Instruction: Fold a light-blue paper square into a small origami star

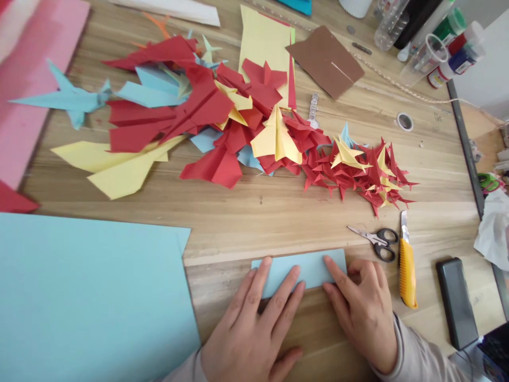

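Note:
A narrow strip of light blue paper (308,269), seemingly folded, lies flat on the wooden table in front of me. My left hand (254,318) rests on its left part with the fingers spread. On the right end, my right hand (363,307) presses with the index fingertip, the thumb at the near edge and the other fingers curled in. Just beyond the right hand are small black-handled scissors (379,241) and a yellow utility knife (407,270) with its blade out. A large light blue sheet (91,297) covers the table at the left.
Folded red, yellow and blue paper planes (214,106) form a long pile across the middle. Behind it are a brown paper piece (326,61) and a wristwatch (314,109). Paint bottles (451,26) stand back right. A black phone-like object (456,302) lies at the right.

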`<state>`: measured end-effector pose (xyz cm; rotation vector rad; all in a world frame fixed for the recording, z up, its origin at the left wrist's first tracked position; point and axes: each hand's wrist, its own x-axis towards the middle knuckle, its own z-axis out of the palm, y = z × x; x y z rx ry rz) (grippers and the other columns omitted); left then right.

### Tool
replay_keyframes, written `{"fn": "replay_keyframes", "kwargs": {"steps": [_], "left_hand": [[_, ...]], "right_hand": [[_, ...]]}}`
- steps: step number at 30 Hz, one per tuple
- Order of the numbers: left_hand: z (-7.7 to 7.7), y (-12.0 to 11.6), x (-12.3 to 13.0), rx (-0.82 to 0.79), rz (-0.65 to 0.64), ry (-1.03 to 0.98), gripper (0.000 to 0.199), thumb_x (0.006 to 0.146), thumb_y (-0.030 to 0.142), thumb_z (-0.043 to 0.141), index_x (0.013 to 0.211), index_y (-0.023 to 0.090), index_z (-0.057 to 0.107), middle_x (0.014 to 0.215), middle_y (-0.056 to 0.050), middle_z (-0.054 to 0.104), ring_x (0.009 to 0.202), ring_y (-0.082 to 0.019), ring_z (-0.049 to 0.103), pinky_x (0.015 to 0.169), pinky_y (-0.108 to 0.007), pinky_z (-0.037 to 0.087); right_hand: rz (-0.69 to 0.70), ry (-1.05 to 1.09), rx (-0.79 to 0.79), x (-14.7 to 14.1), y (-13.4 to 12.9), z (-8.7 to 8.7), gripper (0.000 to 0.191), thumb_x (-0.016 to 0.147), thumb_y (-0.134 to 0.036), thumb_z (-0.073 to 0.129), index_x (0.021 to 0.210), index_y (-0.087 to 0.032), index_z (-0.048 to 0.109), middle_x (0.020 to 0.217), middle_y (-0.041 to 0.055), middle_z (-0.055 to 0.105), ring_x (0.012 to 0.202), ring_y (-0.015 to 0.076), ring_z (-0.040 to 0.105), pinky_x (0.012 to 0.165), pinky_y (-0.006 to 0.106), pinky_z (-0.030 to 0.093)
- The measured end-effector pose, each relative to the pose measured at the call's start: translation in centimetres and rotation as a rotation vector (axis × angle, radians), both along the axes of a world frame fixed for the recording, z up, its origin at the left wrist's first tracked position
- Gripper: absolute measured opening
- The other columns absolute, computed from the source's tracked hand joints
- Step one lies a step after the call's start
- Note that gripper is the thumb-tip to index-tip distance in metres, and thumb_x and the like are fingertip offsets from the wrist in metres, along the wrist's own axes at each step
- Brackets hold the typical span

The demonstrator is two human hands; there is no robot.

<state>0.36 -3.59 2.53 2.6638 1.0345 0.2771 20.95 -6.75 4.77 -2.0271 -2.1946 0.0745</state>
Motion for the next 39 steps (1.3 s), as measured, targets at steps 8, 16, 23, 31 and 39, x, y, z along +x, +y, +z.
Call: {"fn": "replay_keyframes", "kwargs": {"steps": [8, 16, 23, 31, 39], "left_hand": [[-0.06, -0.04, -0.04, -0.005, -0.001, -0.004, 0.066, 0.076, 0.066, 0.052, 0.125, 0.023, 0.060, 0.146, -0.003, 0.043, 0.138, -0.043, 0.022, 0.111, -0.053, 0.021], [0.03, 0.02, -0.02, 0.007, -0.007, 0.011, 0.066, 0.076, 0.067, 0.051, 0.126, 0.024, 0.060, 0.147, -0.003, 0.042, 0.138, -0.043, 0.022, 0.110, -0.053, 0.022], [0.28, 0.09, 0.11, 0.006, -0.001, 0.055, 0.069, 0.076, 0.069, 0.048, 0.129, 0.026, 0.057, 0.147, -0.001, 0.042, 0.139, -0.041, 0.020, 0.110, -0.052, 0.024], [0.29, 0.19, 0.27, 0.000, -0.004, 0.086, 0.073, 0.078, 0.070, 0.044, 0.134, 0.024, 0.051, 0.149, -0.002, 0.039, 0.141, -0.041, 0.013, 0.111, -0.052, 0.020], [0.04, 0.47, 0.37, -0.021, -0.053, 0.119, 0.079, 0.079, 0.069, 0.043, 0.141, 0.020, 0.041, 0.153, -0.007, 0.029, 0.141, -0.045, 0.007, 0.111, -0.057, 0.018]], "right_hand": [[0.013, -0.016, 0.000, 0.10, 0.03, 0.01, 0.041, 0.088, -0.033, 0.056, 0.128, -0.025, 0.057, 0.085, 0.0066, 0.046, 0.076, 0.0194, 0.046, 0.069, 0.037, 0.046], [0.067, -0.089, 0.052, -0.13, 0.21, 0.09, 0.035, 0.088, -0.030, 0.056, 0.121, -0.019, 0.061, 0.110, 0.0143, 0.055, 0.098, 0.0270, 0.051, 0.084, 0.044, 0.043], [0.074, -0.031, 0.043, -0.17, 0.37, 0.02, 0.033, 0.090, -0.031, 0.054, 0.121, -0.019, 0.060, 0.114, 0.0078, 0.065, 0.111, 0.0248, 0.053, 0.107, 0.046, 0.027], [0.088, -0.054, 0.065, 0.01, 0.72, -0.11, 0.032, 0.091, -0.034, 0.051, 0.116, -0.018, 0.063, 0.109, 0.0088, 0.067, 0.104, 0.0251, 0.055, 0.107, 0.049, 0.027], [0.113, -0.099, 0.111, 0.42, 0.97, -0.40, 0.034, 0.092, -0.037, 0.049, 0.115, -0.019, 0.065, 0.107, 0.0091, 0.067, 0.100, 0.0259, 0.055, 0.103, 0.048, 0.030]]}}
